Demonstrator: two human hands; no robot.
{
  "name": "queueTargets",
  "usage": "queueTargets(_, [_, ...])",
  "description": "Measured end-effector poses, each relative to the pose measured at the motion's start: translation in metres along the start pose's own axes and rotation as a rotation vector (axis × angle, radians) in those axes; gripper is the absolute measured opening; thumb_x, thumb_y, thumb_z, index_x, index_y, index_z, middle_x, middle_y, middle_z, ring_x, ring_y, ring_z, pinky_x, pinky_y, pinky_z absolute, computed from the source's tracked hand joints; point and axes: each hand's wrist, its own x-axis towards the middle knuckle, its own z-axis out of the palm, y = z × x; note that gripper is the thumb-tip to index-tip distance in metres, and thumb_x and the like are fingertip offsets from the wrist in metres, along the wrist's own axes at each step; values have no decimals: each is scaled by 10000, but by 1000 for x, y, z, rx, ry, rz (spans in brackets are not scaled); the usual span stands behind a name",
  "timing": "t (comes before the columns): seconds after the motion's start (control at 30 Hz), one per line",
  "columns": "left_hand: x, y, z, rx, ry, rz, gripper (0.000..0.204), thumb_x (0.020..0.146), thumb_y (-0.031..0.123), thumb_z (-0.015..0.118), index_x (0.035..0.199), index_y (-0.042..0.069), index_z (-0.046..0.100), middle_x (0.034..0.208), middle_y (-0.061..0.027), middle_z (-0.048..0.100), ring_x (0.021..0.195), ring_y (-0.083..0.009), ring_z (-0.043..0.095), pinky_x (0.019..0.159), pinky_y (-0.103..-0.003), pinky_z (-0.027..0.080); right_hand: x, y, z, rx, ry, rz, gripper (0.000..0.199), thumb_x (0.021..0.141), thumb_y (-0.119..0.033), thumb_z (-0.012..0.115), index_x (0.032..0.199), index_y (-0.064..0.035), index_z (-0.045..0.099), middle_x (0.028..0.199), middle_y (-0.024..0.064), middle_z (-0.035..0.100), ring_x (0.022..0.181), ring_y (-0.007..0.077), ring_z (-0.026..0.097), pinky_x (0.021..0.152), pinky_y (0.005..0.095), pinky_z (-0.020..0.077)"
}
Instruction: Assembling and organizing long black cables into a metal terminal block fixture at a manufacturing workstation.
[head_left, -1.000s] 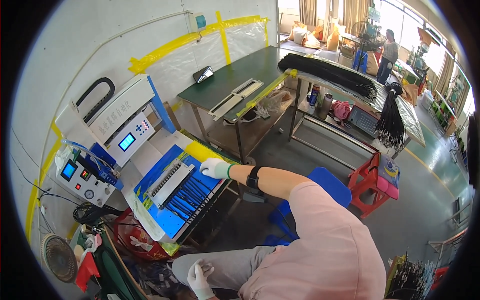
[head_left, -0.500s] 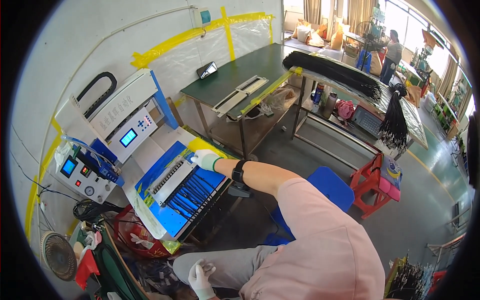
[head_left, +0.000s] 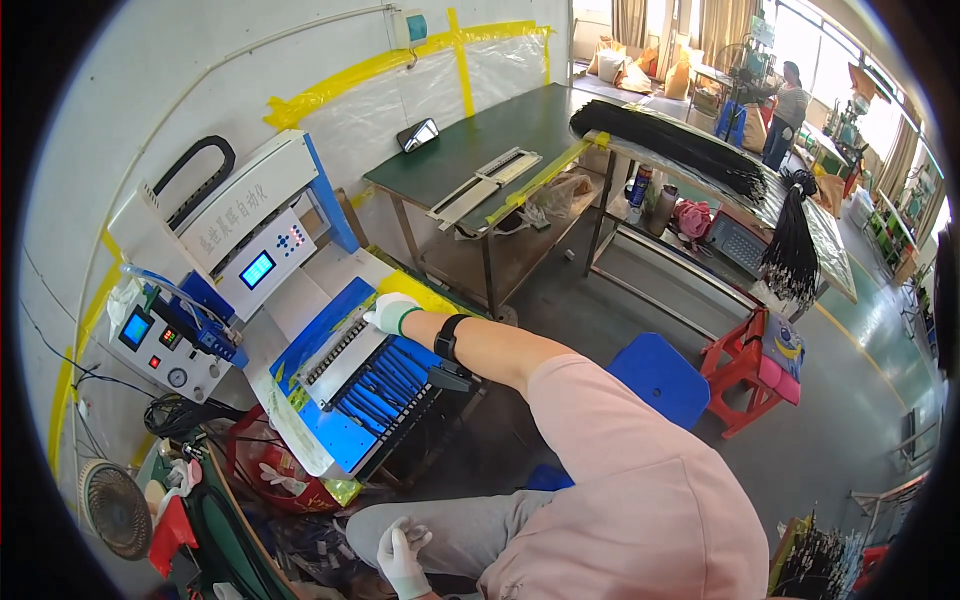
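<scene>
While the white machine stands behind, a blue board carries the pale slotted fixture, black strips spread toward me. My right hand, fingers drawn together at the fixture's far corner, seems to be arranging the row; any hold I can't tell. My left hand, half-open, looks empty. Next calls, I judge, for even strips.

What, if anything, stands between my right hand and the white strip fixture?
Nothing visible: the right hand is at the upper-right end of the white strip fixture, though contact is unclear.
</scene>
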Motion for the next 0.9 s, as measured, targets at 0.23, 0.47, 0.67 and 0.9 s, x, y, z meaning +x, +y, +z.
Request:
queueTargets(0.23, [0, 1, 7, -5, -17, 22, 304, 1011, 178, 485, 1137, -78, 590, 993, -161, 662, 803, -251, 676, 703, -374, 597, 13, -1, -6, 5, -49, 96, 587, 910, -570, 464, 1126, -72, 687, 1146, 179, 667, 1062, 366, 626, 908, 450, 482])
queueTargets(0.47, [-1, -7, -4, -28, 24, 44, 303, 1008, 182, 495, 1123, -82, 590, 969, -155, 660, 788, -247, 674, 676, -367, 600, 11, -28, -2, 88, -117, 239, 637, 908, -612, 422, 1235, -113, 646, 1291, 139, 608, 1167, 331, 590, 976, 443, 448])
queueTargets(0.67, [-19, 31, 26, 10, -2, -55, 312, 1001, 207, 526, 1190, -33, 590, 1106, -127, 626, 950, -255, 632, 808, -389, 571, 5, -2, 6, 253, 103, 65, 661, 891, -670, 434, 1063, -82, 682, 1101, 179, 660, 1050, 377, 611, 893, 447, 464])
queueTargets(0.9, [-12, 33, -4, 43, -150, 43, 570, 941, 318, 624, 1415, 105, 390, 1416, -93, 407, 1264, -284, 431, 1071, -408, 362, -66, -36, -26, 492, 205, -242, 610, 866, -646, 528, 906, -54, 664, 950, 208, 653, 927, 387, 618, 807, 434, 479])
